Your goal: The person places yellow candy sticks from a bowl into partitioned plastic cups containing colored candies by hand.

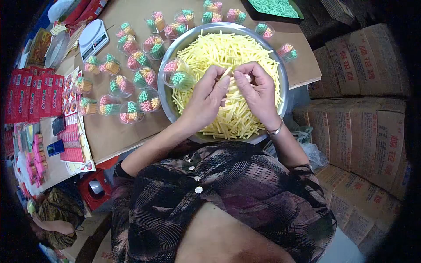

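Observation:
A wide metal bowl (164, 101) holds a heap of thin pale-yellow sticks (232, 118). Above the heap, my left hand (209, 94) pinches a single yellow stick (225, 72) between thumb and forefinger. My right hand (258, 94) is close beside it, fingers curled round a few pale sticks whose ends show by the fingertips. At the bowl's left side, a clear cup (179, 75) with pink and green sticks rests against the heap. Several similar clear cups (144, 77) of pink, green and orange sticks stand on the table to the left.
A white digital scale (93, 38) sits at the back left of the brown table (131, 139). Red packets (35, 94) and sticker sheets (73, 127) lie farther left. A black tray (280, 11) of green sticks is at the back right. Cardboard boxes (355, 131) are stacked on the right.

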Demonstrator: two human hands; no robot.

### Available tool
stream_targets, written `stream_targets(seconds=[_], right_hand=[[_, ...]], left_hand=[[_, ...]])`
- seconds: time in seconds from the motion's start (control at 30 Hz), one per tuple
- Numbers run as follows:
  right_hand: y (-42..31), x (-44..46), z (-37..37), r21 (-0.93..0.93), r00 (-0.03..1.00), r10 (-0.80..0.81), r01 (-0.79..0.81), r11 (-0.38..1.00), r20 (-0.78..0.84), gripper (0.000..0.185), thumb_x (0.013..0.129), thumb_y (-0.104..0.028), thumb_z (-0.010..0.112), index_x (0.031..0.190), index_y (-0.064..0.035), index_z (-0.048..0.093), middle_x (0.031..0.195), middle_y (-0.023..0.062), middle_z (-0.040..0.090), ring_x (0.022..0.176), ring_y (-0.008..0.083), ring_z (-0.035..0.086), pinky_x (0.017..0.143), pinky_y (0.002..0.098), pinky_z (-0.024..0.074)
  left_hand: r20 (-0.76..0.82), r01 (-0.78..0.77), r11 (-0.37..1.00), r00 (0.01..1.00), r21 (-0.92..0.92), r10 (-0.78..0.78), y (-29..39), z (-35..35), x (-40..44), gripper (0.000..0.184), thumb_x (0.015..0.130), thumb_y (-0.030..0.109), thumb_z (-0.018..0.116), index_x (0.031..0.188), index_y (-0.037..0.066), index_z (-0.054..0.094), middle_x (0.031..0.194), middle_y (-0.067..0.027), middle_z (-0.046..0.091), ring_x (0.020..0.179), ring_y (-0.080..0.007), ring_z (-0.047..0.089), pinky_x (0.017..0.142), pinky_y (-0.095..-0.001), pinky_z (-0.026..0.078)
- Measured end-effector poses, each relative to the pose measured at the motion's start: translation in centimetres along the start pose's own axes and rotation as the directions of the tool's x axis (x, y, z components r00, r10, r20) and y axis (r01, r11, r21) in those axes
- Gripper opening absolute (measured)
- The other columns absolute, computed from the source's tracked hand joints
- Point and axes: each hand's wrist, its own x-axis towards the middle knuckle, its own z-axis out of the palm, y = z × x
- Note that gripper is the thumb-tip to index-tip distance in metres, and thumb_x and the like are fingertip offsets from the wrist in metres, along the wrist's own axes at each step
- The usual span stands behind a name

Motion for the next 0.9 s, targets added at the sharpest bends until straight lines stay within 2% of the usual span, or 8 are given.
stream_targets(seconds=[0.2,0.37,0.53,0.6,0.67,0.7,0.83,0.9], right_hand=[[-0.4,-0.4,0.8,0.027,0.999,0.049,-0.048,0.998,-0.017,0.010,0.092,-0.008,0.056,0.097,-0.0009,0.061,0.082,-0.0004,0.057,0.071,0.0059,0.047,0.065,0.0183,0.0384],[-0.6,-0.1,0.5,-0.240,0.979,-0.204,0.203,0.949,0.018,0.009,0.092,-0.007,0.056,0.096,-0.0011,0.062,0.085,0.0003,0.058,0.073,0.0057,0.049,0.067,0.0182,0.0401],[-0.7,0.3,-1.3,-0.018,0.988,0.148,-0.149,0.989,-0.046,0.008,0.089,-0.009,0.061,0.090,-0.0009,0.061,0.083,0.0021,0.060,0.071,0.0081,0.052,0.066,0.0222,0.0437],[-1.6,0.6,-1.7,0.067,0.968,0.245,-0.241,0.968,-0.053,0.008,0.090,-0.009,0.060,0.091,-0.0010,0.061,0.084,0.0022,0.060,0.072,0.0076,0.051,0.066,0.0215,0.0434],[-2.2,0.5,-1.9,0.155,0.938,0.342,-0.331,0.931,-0.051,0.008,0.091,-0.009,0.060,0.092,-0.0011,0.060,0.085,0.0023,0.061,0.072,0.0072,0.051,0.066,0.0207,0.0431],[-2.1,0.4,-1.6,0.155,0.938,0.343,-0.332,0.931,-0.051,0.008,0.091,-0.009,0.060,0.092,-0.0011,0.060,0.085,0.0023,0.061,0.072,0.0072,0.051,0.066,0.0207,0.0431],[-0.8,0.1,0.4,0.221,0.995,0.056,-0.036,0.974,-0.083,0.009,0.092,-0.009,0.058,0.095,-0.0013,0.059,0.083,0.0028,0.060,0.071,0.0080,0.051,0.065,0.0214,0.0431],[-0.8,0.3,0.7,0.185,0.995,0.014,0.005,0.983,-0.102,0.009,0.092,-0.009,0.058,0.096,-0.0012,0.059,0.083,0.0033,0.060,0.071,0.0087,0.052,0.065,0.0219,0.0433]], left_hand=[[-0.143,0.037,0.999,0.989,-0.037,-0.042,-0.1,1.5,0.4,0.014,0.098,0.018,0.043,0.105,0.006,0.047,0.083,-0.0026,0.050,0.072,-0.0073,0.048,0.060,-0.0183,0.041],[-0.159,-0.058,0.995,0.986,-0.078,0.044,-1.0,1.4,0.7,0.011,0.097,0.015,0.044,0.099,0.004,0.044,0.084,-0.0047,0.047,0.071,-0.0126,0.051,0.057,-0.0249,0.045],[-0.071,0.043,0.986,0.996,-0.163,-0.055,-0.5,0.6,0.7,0.012,0.097,0.015,0.043,0.099,0.003,0.044,0.085,-0.0071,0.049,0.068,-0.0154,0.052,0.055,-0.0271,0.045],[-0.093,-0.340,0.837,0.905,0.429,0.416,0.0,0.6,1.0,0.013,0.097,0.016,0.043,0.099,0.003,0.043,0.084,-0.0077,0.050,0.069,-0.0161,0.053,0.055,-0.0281,0.045],[0.159,-0.491,0.259,0.658,0.832,0.736,0.1,0.5,0.9,0.014,0.098,0.017,0.043,0.098,0.002,0.043,0.083,-0.0083,0.050,0.069,-0.0168,0.054,0.055,-0.0291,0.045],[0.158,-0.490,0.259,0.658,0.832,0.736,0.1,0.7,0.9,0.014,0.098,0.017,0.043,0.098,0.002,0.043,0.083,-0.0083,0.050,0.069,-0.0168,0.054,0.055,-0.0291,0.045],[-0.105,-0.427,0.776,0.843,0.465,0.527,-0.1,2.6,1.4,0.017,0.098,0.019,0.044,0.096,0.002,0.044,0.080,-0.0080,0.051,0.067,-0.0153,0.051,0.055,-0.0290,0.042],[-0.126,-0.437,0.779,0.832,0.449,0.540,-0.4,2.8,2.0,0.017,0.098,0.018,0.044,0.095,0.002,0.044,0.079,-0.0075,0.051,0.066,-0.0148,0.050,0.054,-0.0288,0.042]])
